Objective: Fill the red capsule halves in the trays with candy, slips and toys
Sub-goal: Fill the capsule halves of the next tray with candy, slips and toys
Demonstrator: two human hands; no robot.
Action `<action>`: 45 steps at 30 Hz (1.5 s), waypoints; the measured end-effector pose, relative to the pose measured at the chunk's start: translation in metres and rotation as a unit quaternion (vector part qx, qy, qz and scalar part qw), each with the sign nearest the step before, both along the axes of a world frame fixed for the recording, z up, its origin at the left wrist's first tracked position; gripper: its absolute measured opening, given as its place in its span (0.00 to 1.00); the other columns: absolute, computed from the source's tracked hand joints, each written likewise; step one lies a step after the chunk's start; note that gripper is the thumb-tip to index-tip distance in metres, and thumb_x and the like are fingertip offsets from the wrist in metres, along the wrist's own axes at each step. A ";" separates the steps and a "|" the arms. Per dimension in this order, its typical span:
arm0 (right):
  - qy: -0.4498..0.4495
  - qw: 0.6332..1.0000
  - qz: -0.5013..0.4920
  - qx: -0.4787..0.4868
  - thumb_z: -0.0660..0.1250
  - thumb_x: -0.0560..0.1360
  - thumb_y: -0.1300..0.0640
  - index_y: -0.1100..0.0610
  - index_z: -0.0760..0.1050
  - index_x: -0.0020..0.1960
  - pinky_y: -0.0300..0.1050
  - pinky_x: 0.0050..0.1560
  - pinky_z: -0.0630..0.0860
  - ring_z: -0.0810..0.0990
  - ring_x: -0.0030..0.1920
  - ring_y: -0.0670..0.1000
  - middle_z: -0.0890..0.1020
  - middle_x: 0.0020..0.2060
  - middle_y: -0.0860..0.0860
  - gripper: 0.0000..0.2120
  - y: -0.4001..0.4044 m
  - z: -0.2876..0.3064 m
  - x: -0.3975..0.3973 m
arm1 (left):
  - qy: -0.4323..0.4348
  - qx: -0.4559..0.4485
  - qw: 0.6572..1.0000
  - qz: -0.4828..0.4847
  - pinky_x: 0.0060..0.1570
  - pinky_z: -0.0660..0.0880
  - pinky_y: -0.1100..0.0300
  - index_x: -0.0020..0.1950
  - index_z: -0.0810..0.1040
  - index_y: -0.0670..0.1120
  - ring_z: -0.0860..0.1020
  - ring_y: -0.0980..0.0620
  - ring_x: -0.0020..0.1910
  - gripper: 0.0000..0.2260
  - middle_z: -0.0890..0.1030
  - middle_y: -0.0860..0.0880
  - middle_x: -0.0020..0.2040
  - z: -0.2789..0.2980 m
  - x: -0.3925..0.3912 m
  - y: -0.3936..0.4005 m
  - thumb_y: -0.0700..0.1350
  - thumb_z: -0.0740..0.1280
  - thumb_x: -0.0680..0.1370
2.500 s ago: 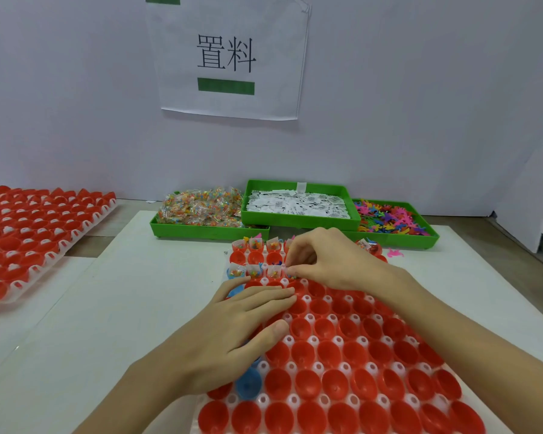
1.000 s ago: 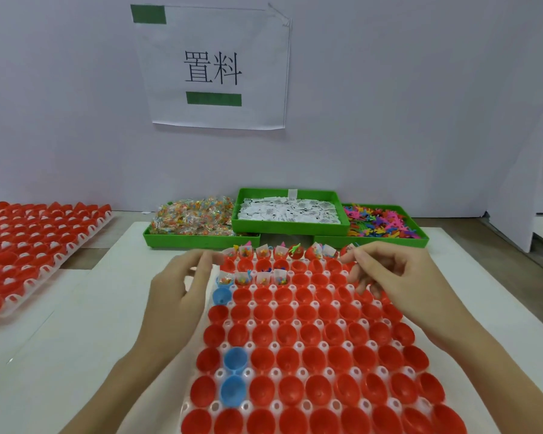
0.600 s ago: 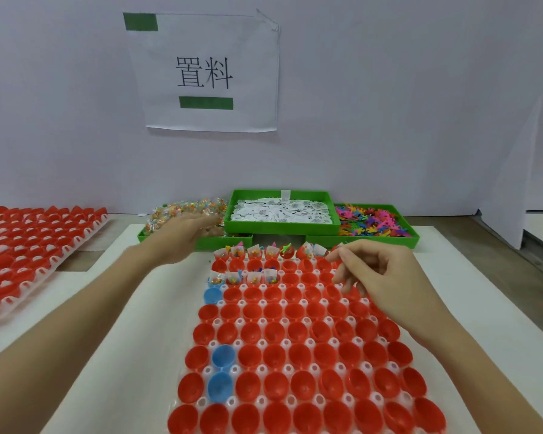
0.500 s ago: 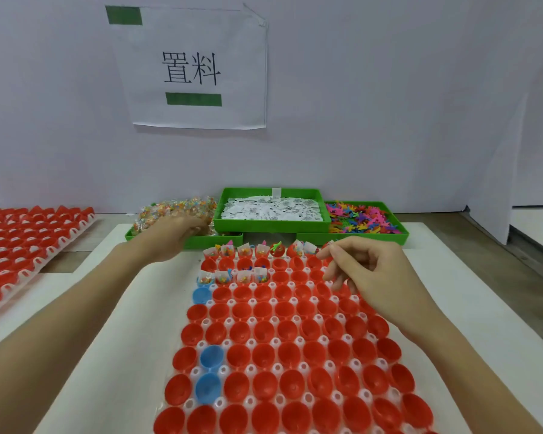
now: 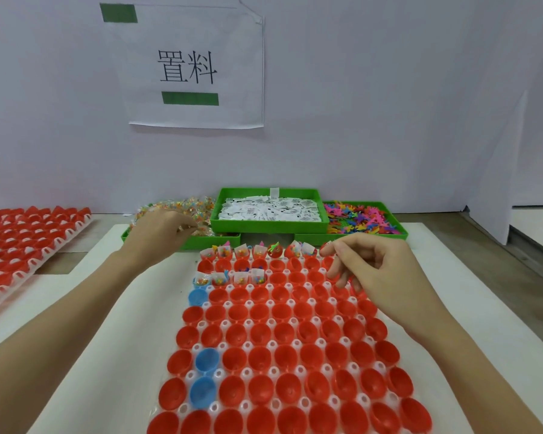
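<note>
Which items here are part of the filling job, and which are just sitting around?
In use: capsule tray, candy bin, slip bin, toy bin, left hand, right hand.
Idle: side tray, wall sign.

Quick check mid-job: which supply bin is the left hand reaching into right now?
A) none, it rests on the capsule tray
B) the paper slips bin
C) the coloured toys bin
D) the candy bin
D: the left hand is over the candy bin, its fingers in the wrapped sweets, left of the slips bin.
</note>
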State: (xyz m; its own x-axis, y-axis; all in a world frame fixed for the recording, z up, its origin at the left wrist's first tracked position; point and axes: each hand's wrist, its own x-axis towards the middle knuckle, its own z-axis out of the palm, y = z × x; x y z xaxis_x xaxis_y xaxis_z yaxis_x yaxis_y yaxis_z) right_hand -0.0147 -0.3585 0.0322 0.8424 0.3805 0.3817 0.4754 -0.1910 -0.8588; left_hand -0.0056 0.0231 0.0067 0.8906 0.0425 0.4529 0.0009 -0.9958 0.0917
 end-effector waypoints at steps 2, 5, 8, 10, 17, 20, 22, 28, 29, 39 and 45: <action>-0.002 1.000 -0.002 -0.001 0.65 0.83 0.61 0.53 0.85 0.47 0.32 0.33 0.74 0.84 0.32 0.52 0.85 0.34 0.53 0.12 -0.001 0.000 0.000 | -0.056 -0.072 0.994 0.056 0.43 0.78 0.52 0.51 0.89 0.50 0.84 0.44 0.48 0.05 0.88 0.48 0.50 0.000 -0.002 -0.004 0.47 0.74 0.78; -0.005 1.000 -0.002 -0.003 0.65 0.83 0.61 0.53 0.85 0.47 0.32 0.33 0.74 0.84 0.32 0.51 0.85 0.34 0.52 0.12 -0.002 0.002 0.000 | -0.075 -0.195 0.972 0.111 0.53 0.78 0.52 0.51 0.89 0.50 0.83 0.48 0.57 0.06 0.86 0.50 0.59 0.001 -0.001 -0.005 0.47 0.75 0.76; -0.008 1.000 -0.002 0.000 0.65 0.82 0.61 0.54 0.85 0.47 0.32 0.33 0.74 0.83 0.31 0.51 0.85 0.34 0.52 0.11 -0.004 0.004 0.001 | -0.130 -0.330 0.927 0.123 0.56 0.79 0.55 0.48 0.89 0.46 0.84 0.51 0.51 0.05 0.88 0.47 0.53 0.004 -0.013 -0.011 0.42 0.76 0.74; -0.011 1.000 -0.005 0.004 0.65 0.82 0.61 0.54 0.85 0.47 0.32 0.33 0.74 0.83 0.31 0.51 0.85 0.34 0.52 0.11 -0.006 0.005 0.002 | -0.179 -0.425 0.878 0.129 0.55 0.82 0.49 0.44 0.88 0.49 0.86 0.50 0.44 0.02 0.87 0.48 0.43 0.004 -0.028 -0.022 0.42 0.78 0.73; -0.015 1.000 -0.010 -0.018 0.65 0.82 0.60 0.52 0.85 0.47 0.32 0.34 0.75 0.84 0.31 0.51 0.85 0.34 0.51 0.11 -0.003 -0.001 0.002 | -0.129 -0.587 0.799 0.025 0.38 0.83 0.63 0.45 0.85 0.43 0.87 0.46 0.39 0.01 0.87 0.45 0.38 -0.005 -0.097 -0.080 0.39 0.76 0.76; -0.011 1.000 -0.008 -0.027 0.65 0.82 0.61 0.52 0.85 0.46 0.33 0.33 0.75 0.84 0.31 0.51 0.85 0.34 0.52 0.11 -0.001 -0.005 0.003 | -0.108 -0.612 0.783 0.015 0.43 0.83 0.56 0.51 0.81 0.41 0.86 0.45 0.38 0.07 0.87 0.43 0.39 -0.012 -0.111 -0.090 0.38 0.76 0.75; -0.008 1.000 -0.009 -0.029 0.65 0.82 0.62 0.53 0.85 0.46 0.32 0.33 0.74 0.83 0.31 0.51 0.85 0.34 0.52 0.12 -0.001 -0.007 0.005 | -0.096 -0.609 0.787 -0.011 0.46 0.83 0.59 0.58 0.81 0.47 0.85 0.48 0.38 0.13 0.87 0.45 0.41 -0.012 -0.117 -0.093 0.39 0.75 0.75; -0.006 0.995 -0.099 -0.031 0.66 0.82 0.59 0.52 0.86 0.47 0.35 0.39 0.77 0.85 0.37 0.48 0.86 0.37 0.48 0.11 -0.002 -0.011 0.008 | -0.062 -0.568 0.816 -0.089 0.46 0.81 0.67 0.52 0.88 0.57 0.86 0.54 0.42 0.11 0.88 0.50 0.45 -0.005 -0.123 -0.087 0.45 0.75 0.72; -0.011 0.992 -0.117 -0.034 0.66 0.82 0.59 0.51 0.86 0.47 0.36 0.41 0.77 0.85 0.38 0.47 0.86 0.37 0.47 0.11 0.000 -0.010 0.009 | -0.065 -0.565 0.818 -0.086 0.45 0.81 0.68 0.50 0.88 0.57 0.86 0.54 0.41 0.10 0.88 0.51 0.45 -0.004 -0.123 -0.085 0.44 0.76 0.72; -0.093 0.959 -0.133 -0.233 0.68 0.81 0.58 0.57 0.86 0.56 0.38 0.55 0.75 0.83 0.46 0.45 0.87 0.48 0.50 0.09 0.061 0.008 0.088 | -0.078 -0.569 0.817 -0.048 0.43 0.80 0.69 0.47 0.89 0.56 0.86 0.55 0.40 0.10 0.88 0.51 0.42 -0.011 -0.120 -0.076 0.40 0.78 0.72; -0.079 0.900 -0.151 -0.401 0.68 0.81 0.58 0.70 0.82 0.45 0.50 0.45 0.79 0.76 0.30 0.50 0.87 0.47 0.59 0.15 0.096 0.006 0.153 | -0.064 -0.555 0.826 -0.077 0.44 0.81 0.67 0.47 0.87 0.61 0.86 0.52 0.42 0.11 0.88 0.52 0.41 -0.011 -0.123 -0.083 0.49 0.78 0.67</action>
